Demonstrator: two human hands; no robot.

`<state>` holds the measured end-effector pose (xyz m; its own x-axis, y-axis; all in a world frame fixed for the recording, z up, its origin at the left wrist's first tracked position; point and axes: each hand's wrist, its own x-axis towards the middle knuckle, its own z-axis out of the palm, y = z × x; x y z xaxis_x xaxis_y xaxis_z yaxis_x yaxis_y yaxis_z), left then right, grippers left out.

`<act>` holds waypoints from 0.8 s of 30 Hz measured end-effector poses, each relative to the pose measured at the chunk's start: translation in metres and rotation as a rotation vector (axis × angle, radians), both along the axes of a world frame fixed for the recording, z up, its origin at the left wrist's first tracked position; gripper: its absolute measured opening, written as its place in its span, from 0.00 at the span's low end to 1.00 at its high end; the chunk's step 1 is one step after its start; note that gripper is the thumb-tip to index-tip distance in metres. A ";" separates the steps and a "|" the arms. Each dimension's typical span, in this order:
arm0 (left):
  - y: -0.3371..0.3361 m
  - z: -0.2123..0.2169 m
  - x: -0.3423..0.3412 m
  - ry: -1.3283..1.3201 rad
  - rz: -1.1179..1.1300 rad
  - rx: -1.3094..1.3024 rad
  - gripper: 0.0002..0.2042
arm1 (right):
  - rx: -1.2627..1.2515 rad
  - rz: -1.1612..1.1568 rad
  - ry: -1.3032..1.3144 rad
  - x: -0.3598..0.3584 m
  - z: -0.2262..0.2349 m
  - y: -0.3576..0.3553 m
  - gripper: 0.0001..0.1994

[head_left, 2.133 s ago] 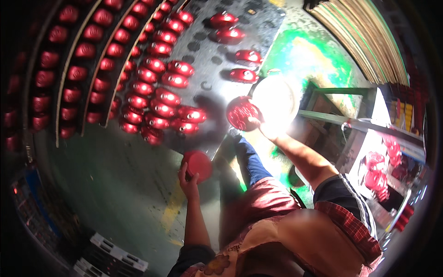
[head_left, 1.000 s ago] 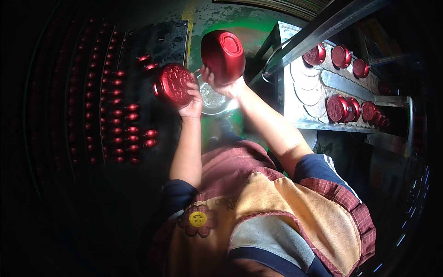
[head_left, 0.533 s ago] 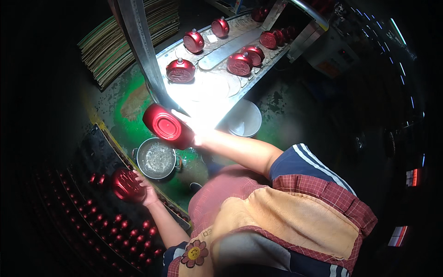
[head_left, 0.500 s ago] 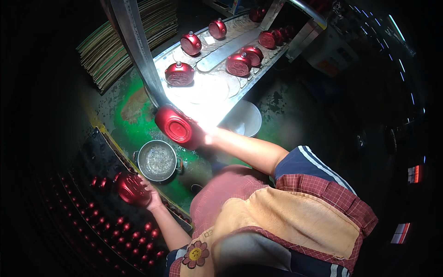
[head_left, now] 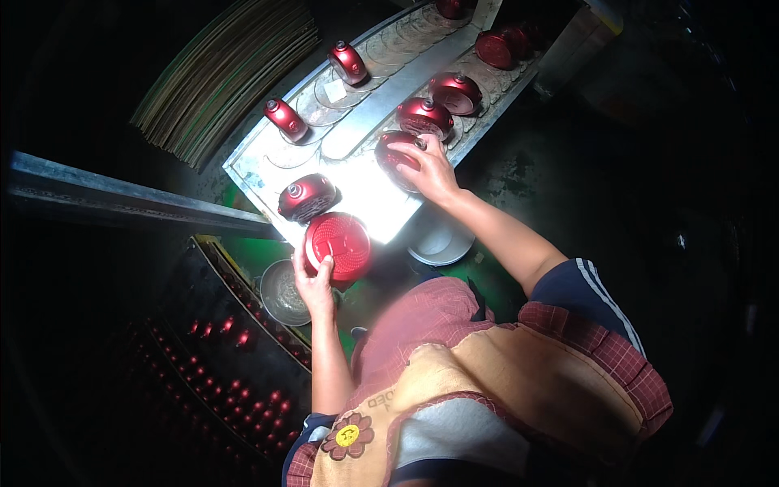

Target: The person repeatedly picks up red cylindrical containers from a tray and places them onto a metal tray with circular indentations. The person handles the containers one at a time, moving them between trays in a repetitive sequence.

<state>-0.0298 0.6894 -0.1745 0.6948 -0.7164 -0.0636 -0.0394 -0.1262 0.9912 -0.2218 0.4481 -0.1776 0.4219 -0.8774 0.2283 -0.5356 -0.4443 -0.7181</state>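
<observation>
Red shell [head_left: 398, 150]: largely covered by the right hand [head_left: 430, 169] on the lit worktop [head_left: 373, 203].
Far shell [head_left: 451, 6]: beyond the worktop's end, cropped (top edge).
Rack pieces [head_left: 235, 341]: left of worktop, too dim.

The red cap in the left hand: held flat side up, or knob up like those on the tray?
Flat side up. The red cap in the left hand shows its round ribbed face, no knob visible.

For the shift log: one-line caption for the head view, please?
Left hand holds a round red ribbed cap while right hand sets a glossy red metal dome on the lit steel tray.
</observation>
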 end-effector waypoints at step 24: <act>-0.269 -0.026 -0.115 -0.788 -0.262 0.462 0.34 | -0.250 0.045 -0.180 -0.062 -0.051 -0.165 0.31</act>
<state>-0.1452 0.4201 -0.2003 0.4792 -0.8769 0.0383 -0.7580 -0.3914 0.5218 -0.2843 0.2828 -0.2290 0.3921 -0.7660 0.5094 -0.3854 -0.6396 -0.6651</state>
